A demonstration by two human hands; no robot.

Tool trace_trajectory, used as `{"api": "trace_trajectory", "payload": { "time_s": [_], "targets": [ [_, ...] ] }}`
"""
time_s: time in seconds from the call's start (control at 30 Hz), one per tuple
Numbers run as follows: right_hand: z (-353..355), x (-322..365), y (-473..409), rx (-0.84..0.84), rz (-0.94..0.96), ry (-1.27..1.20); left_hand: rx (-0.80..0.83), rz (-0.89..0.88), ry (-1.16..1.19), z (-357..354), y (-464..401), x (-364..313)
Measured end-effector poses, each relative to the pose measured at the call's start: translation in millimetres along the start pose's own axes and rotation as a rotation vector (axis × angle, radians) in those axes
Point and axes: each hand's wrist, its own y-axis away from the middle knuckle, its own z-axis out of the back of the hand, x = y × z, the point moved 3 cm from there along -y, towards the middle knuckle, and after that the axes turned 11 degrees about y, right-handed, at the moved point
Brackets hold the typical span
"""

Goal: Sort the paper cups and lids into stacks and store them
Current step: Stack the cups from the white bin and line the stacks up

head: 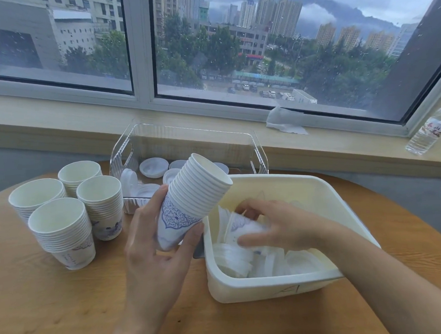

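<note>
Left hand [151, 235] gripping cup stack [190, 201], right hand [275, 225] on cup [238, 226] in bin [283, 287]

Head-worn, wide-angle; looking forward and down, close over the tabletop [69, 312], toward the window [260, 51] beyond.

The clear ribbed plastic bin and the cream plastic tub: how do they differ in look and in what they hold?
The clear ribbed plastic bin is see-through and stands farther back, near the sill; the cream plastic tub is opaque and closer. The clear bin holds only white plastic lids; the cream tub holds lids mixed with cups, and the right hand reaches into it. Both stand on the wooden table, open-topped.
</note>
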Motion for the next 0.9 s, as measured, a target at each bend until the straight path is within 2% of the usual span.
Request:
{"api": "trace_trajectory", "payload": {
  "time_s": [0.1, 0.2, 0.37, 0.73, 0.9],
  "targets": [
    [9, -6, 2, -0.177, -0.008, -0.346, -0.007, -0.001, 0.004, 0, 0, 0],
    [17, -8, 7, -0.263, 0.01, -0.641, -0.004, -0.004, 0.007, 0, -1, -2],
    [28, -10, 12, -0.363, -0.002, -0.913, 0.007, -0.027, -0.015, 0, -2, -6],
    [55, 30, 16, -0.613, 0.135, -1.101, 0.024, -0.061, -0.001, -1, -3, -6],
    [62, 51, 13, -0.617, 0.193, -1.156, 0.025, -0.051, 0.013, -1, -2, -5]
  ]
}}
